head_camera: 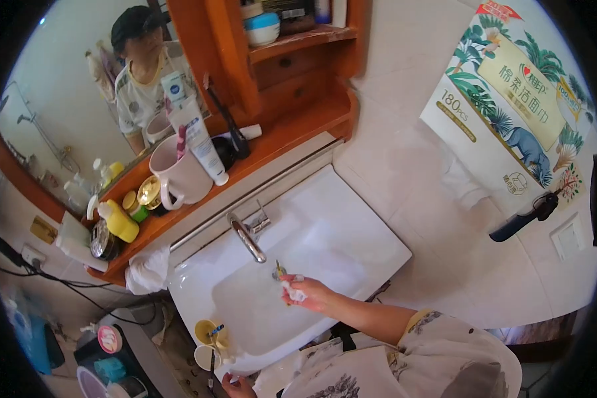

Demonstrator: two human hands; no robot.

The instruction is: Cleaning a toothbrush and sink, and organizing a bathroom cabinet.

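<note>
Over the white washbasin, my right hand is closed on a crumpled white tissue. A thin yellowish item with a metal tip sticks out at its fingers, near the drain; I cannot tell what it is or whether the hand holds it. The chrome faucet stands behind the drain. My left hand is at the basin's front left edge, partly cut off by the frame, and its grip cannot be told. Beside it are a yellow cup and a white cup with toothbrushes.
A wooden shelf behind the basin holds a pink mug, a white tube and a yellow pump bottle. A white cloth hangs at its left. A large tissue pack and a dark comb hang on the right wall.
</note>
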